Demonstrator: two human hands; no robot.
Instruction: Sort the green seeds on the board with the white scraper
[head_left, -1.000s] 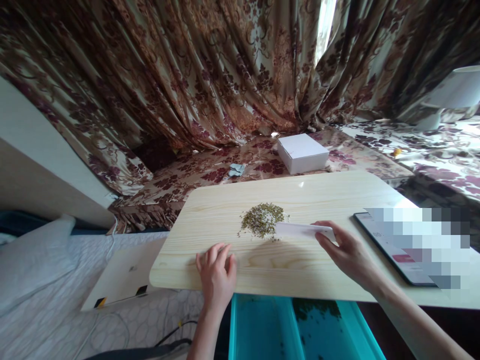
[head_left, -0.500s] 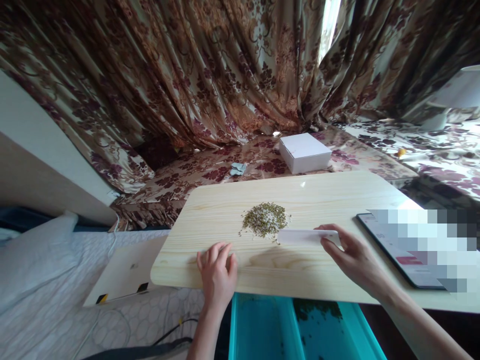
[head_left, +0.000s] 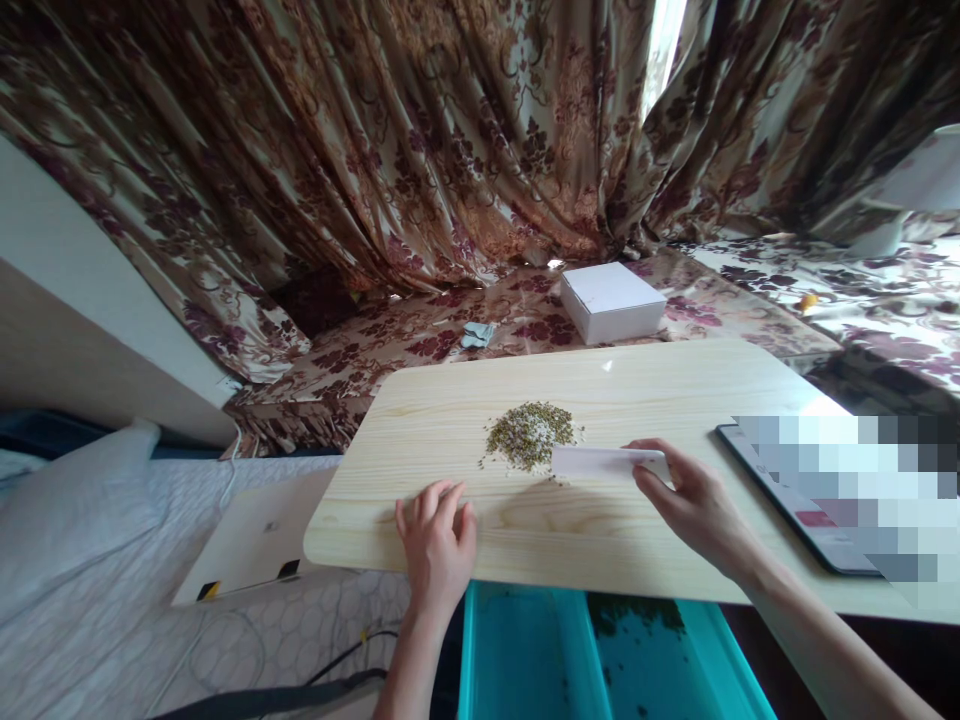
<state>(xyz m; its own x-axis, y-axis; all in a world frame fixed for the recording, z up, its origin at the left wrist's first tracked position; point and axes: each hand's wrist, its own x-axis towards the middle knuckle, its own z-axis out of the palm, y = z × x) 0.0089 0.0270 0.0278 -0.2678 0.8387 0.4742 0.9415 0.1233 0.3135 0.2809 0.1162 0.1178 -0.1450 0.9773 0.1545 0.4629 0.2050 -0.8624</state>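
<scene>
My right hand (head_left: 686, 500) pinches one end of a flat white strip (head_left: 600, 462), which looks like a thin scraper. The strip's far end touches the right side of a pile of green beans mixed with white grains (head_left: 529, 437). The pile lies on a pale wooden tabletop (head_left: 420, 410), with a few loose bits around its edge. Resting on the tabletop near the front edge, to the left of the pile, is my left hand (head_left: 436, 540); its fingers are spread and it holds nothing.
Below the front edge stands a turquoise divided bin (head_left: 525, 650), dark green bits in its right compartment. A tablet (head_left: 802, 500) lies at the right, partly blurred out. Behind the table are a white box (head_left: 611, 305) and a small folded cloth (head_left: 477, 335).
My right hand has shifted the strip slightly toward me and back against the pile's right side. My left hand has stayed in place. The view has turned slightly.
</scene>
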